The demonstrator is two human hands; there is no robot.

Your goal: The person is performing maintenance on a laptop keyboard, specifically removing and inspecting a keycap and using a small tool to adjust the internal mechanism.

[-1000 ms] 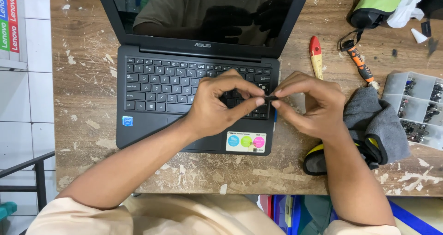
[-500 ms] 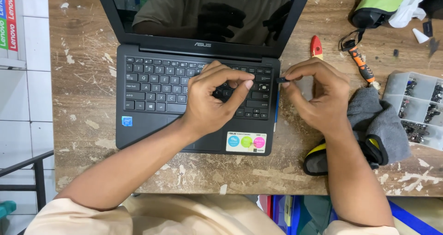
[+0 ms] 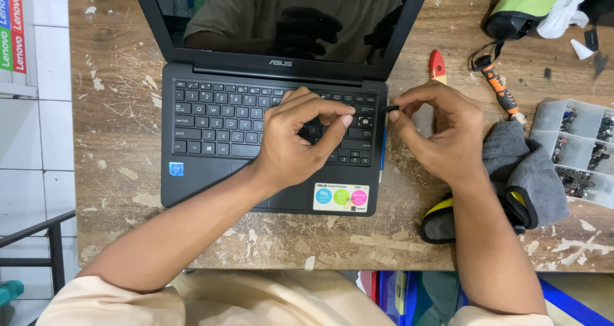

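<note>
While both forearms reach up from the bottom edge across a scarred wooden table (image 3: pixel 115 191), the left hand (image 3: pixel 294 140) rests on the keyboard of an open black laptop (image 3: pixel 211 172), fingers curled with the thumb tip by a bare spot where one key looks to be off. The right hand (image 3: pixel 441 134) pinches a small dark piece (image 3: pixel 390 108), likely that keycap, just off the laptop's right edge, so refitting seems not yet done. Beside it lie a grey cloth (image 3: pixel 524 166) and a clear parts tray (image 3: pixel 575 147); farther back, an orange-handled tool (image 3: pixel 497 89).
</note>
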